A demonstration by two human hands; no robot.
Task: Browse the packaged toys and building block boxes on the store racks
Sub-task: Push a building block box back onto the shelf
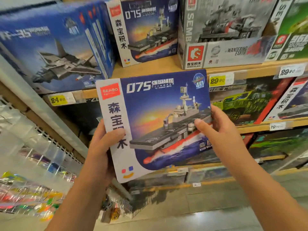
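Frame centre: blue 075 warship box (160,120) held upright before shelves, tilted slightly. Left hand (101,147) clamped on left edge, thumb across white strip. Right hand (216,129) pinching right edge. Identical box (146,29) on shelf, upper centre.

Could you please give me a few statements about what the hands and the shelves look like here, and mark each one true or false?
1. Both hands grip the 075 ship box, the left hand on its white edge and the right hand on its right side. True.
2. The held box pictures a fighter jet. False: it shows a grey warship; the jet box stands on the upper shelf.
3. A matching 075 box stands on the shelf above. True.
4. The yellow price tag beside the held box reads 79.90. False: it reads 29.90.
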